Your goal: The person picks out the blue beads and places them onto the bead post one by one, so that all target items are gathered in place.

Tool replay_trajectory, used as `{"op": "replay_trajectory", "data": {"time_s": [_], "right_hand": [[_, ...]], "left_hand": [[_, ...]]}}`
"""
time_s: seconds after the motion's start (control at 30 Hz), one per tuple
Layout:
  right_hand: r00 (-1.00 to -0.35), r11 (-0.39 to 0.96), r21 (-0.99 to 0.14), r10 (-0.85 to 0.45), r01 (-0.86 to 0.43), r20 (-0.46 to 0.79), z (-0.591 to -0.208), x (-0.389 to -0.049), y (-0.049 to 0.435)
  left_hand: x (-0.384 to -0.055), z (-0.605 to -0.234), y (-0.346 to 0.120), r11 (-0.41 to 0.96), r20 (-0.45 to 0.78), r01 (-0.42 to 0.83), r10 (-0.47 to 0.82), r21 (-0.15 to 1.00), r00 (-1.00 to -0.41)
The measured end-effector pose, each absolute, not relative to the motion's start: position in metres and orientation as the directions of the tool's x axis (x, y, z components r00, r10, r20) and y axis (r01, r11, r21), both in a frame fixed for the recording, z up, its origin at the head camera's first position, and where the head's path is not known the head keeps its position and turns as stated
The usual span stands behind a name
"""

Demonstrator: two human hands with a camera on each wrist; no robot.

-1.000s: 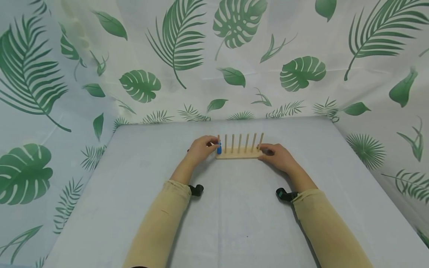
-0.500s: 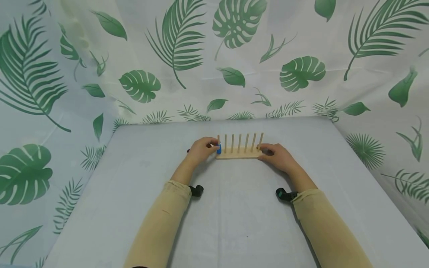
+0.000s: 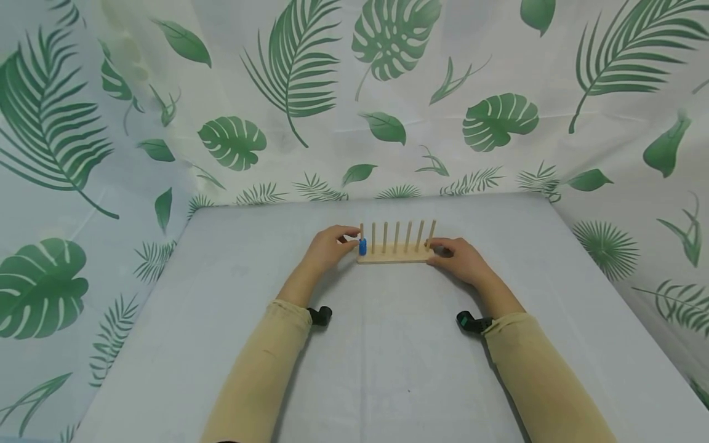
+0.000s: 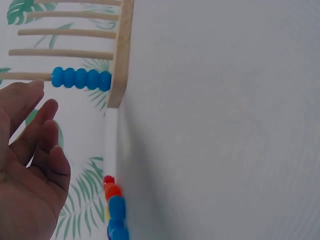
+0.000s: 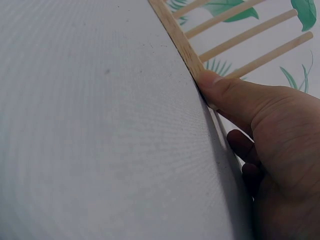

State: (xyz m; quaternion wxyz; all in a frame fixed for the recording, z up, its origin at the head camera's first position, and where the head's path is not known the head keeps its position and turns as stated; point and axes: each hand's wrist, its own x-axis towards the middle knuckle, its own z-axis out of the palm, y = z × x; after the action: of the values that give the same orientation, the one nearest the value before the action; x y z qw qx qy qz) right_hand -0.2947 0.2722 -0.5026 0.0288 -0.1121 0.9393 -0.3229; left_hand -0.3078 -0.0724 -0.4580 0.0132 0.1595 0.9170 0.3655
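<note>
A wooden peg rack (image 3: 394,259) with a row of upright pegs stands toward the back of the table. Several blue beads (image 4: 81,79) are stacked at the foot of its leftmost peg, and the upper part of that peg is bare. My left hand (image 3: 329,247) is beside this peg with nothing in its fingers; in the left wrist view the fingers are loosely bent, the thumb tip near the peg just above the beads. At the rack's other end, my right hand (image 3: 458,259) grips the base, the thumb (image 5: 212,86) lying on its front edge.
Loose beads, blue (image 4: 117,207), orange (image 4: 114,191) and red (image 4: 108,179), lie on the table near my left hand in the left wrist view. The white tabletop (image 3: 388,357) meets leaf-patterned cloth (image 3: 332,166) at the back and sides.
A blue bead held partway up the leftmost peg has come down onto the stack. My left hand has let go and drawn slightly left. The right hand still grips the base.
</note>
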Motion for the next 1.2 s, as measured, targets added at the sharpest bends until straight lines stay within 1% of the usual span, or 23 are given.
{"op": "replay_trajectory", "data": {"time_s": [0.13,0.23,0.47,0.67,0.73,0.87,1.07,1.2], "right_hand": [[-0.975,0.767,-0.616,-0.222,-0.179,0.007,-0.502,-0.295,0.271],[-0.977,0.768,-0.617,-0.215,-0.170,0.001,-0.503,-0.295,0.271],[-0.978,0.771,-0.618,-0.206,-0.154,-0.013,-0.504,-0.294,0.271],[-0.980,0.774,-0.616,-0.199,-0.147,-0.015,-0.503,-0.293,0.270],[-0.980,0.775,-0.615,-0.199,-0.147,-0.015,-0.503,-0.293,0.270],[-0.981,0.778,-0.611,-0.196,-0.147,-0.014,-0.502,-0.293,0.270],[-0.980,0.774,-0.614,-0.198,-0.154,-0.003,-0.503,-0.293,0.270],[-0.979,0.769,-0.619,-0.202,-0.162,0.005,-0.503,-0.292,0.271]], "left_hand": [[-0.305,-0.452,-0.084,0.674,0.113,0.277,0.277,0.685,-0.954],[-0.305,-0.451,-0.095,0.676,0.104,0.247,0.245,0.695,-0.964],[-0.306,-0.454,-0.123,0.676,0.062,0.195,0.216,0.710,-0.974],[-0.303,-0.464,-0.144,0.668,-0.009,0.089,0.143,0.739,-0.990],[-0.300,-0.466,-0.149,0.666,-0.017,0.073,0.127,0.742,-0.992],[-0.296,-0.469,-0.157,0.683,-0.016,0.079,0.132,0.726,-0.991],[-0.291,-0.474,-0.165,0.738,0.008,0.147,0.189,0.658,-0.982],[-0.289,-0.478,-0.169,0.738,0.008,0.156,0.200,0.656,-0.980]]}}
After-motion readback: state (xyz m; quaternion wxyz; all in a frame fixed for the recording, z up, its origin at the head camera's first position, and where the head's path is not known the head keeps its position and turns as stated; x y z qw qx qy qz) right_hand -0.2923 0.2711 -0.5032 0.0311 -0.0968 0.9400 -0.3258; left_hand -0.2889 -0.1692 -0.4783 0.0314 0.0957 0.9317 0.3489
